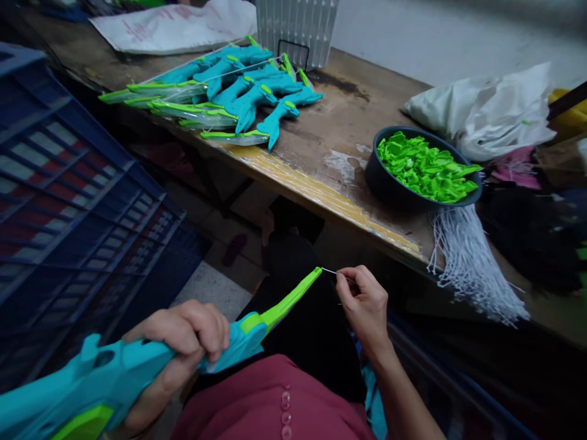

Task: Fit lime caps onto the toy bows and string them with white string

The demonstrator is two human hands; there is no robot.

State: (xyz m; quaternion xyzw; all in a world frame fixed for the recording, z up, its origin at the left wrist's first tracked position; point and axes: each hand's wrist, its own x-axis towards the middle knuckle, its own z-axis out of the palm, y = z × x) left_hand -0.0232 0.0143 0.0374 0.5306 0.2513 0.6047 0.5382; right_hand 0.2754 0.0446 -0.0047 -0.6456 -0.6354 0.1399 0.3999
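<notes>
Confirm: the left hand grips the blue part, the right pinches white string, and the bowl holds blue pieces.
No: the head view shows green pieces in the bowl, not blue. The left hand grips the blue part and the right hand pinches white string.

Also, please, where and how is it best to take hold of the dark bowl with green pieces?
Probably by the rim and outer wall of the bowl, coming from its left: bare table lies there, while the white bag and string bundle crowd its right. Green pieces heap up inside, so keep it level.
</notes>
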